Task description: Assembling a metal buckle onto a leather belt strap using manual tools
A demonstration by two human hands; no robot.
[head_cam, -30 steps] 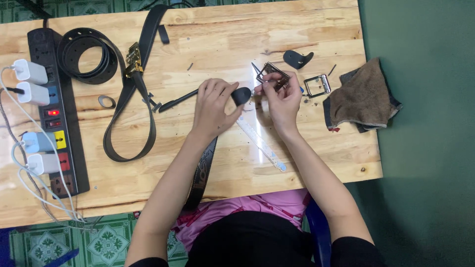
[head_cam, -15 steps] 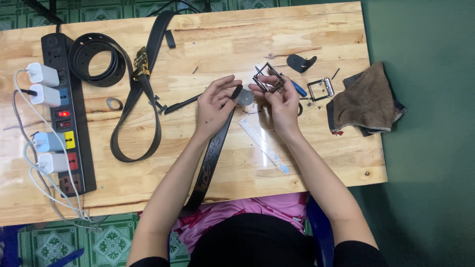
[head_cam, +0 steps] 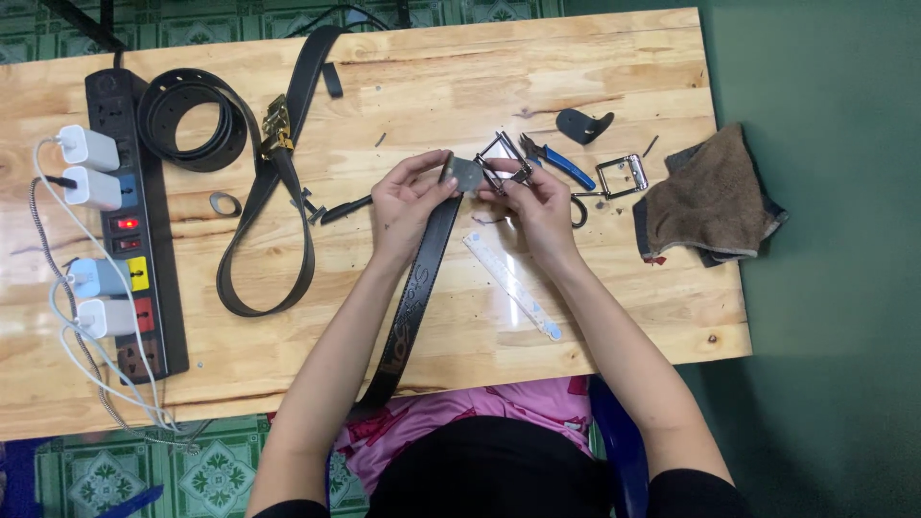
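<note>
While the left hand [head_cam: 408, 200] pinches the end of a black belt [head_cam: 414, 297] above the table [head_cam: 432, 77], the right hand [head_cam: 537, 203] grips a metal buckle [head_cam: 501, 158] against it.

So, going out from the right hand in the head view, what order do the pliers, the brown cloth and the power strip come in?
1. The pliers, blue-handled, lie just beyond the right hand, up and to its right.
2. The brown cloth sits farther right, near the table edge.
3. The power strip is farthest, along the table's left end.
</note>
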